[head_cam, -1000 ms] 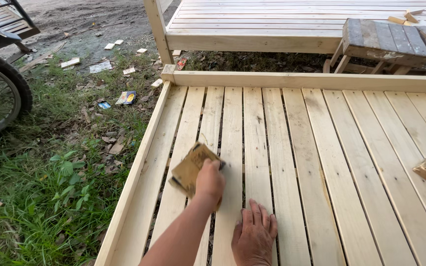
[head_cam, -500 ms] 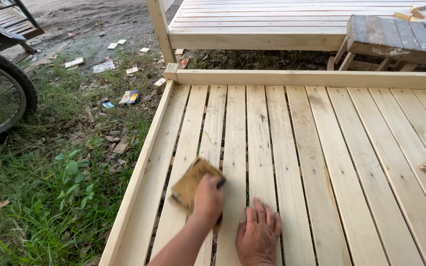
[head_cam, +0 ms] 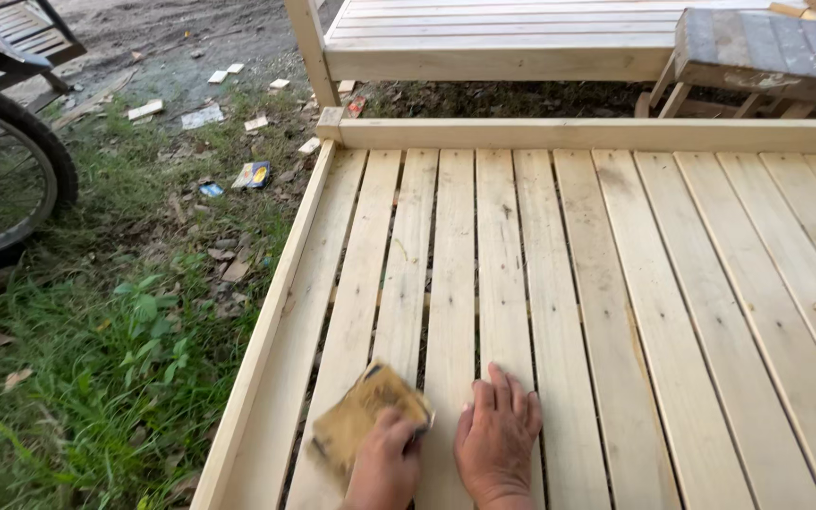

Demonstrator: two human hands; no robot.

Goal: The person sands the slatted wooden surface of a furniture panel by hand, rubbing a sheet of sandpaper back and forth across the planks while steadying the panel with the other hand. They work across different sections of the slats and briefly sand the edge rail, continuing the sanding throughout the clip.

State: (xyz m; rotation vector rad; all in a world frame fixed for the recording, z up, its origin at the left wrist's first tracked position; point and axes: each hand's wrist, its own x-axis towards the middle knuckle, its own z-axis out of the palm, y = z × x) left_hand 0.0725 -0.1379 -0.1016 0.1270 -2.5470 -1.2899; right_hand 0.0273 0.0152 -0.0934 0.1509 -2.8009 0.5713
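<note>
Sandpaper (head_cam: 365,416): tan, worn sheet, pressed flat on pale slatted frame (head_cam: 616,283) near its left edge.
Left hand (head_cam: 387,463): fingers curled, gripping sandpaper.
Right hand (head_cam: 498,436): just beside, fingers spread flat on slats.

Both hands are bare: the left hand (head_cam: 384,463) and the right hand (head_cam: 496,436) wear no gloves, rings or watch. No sleeve shows at either wrist. Nails are short.
</note>
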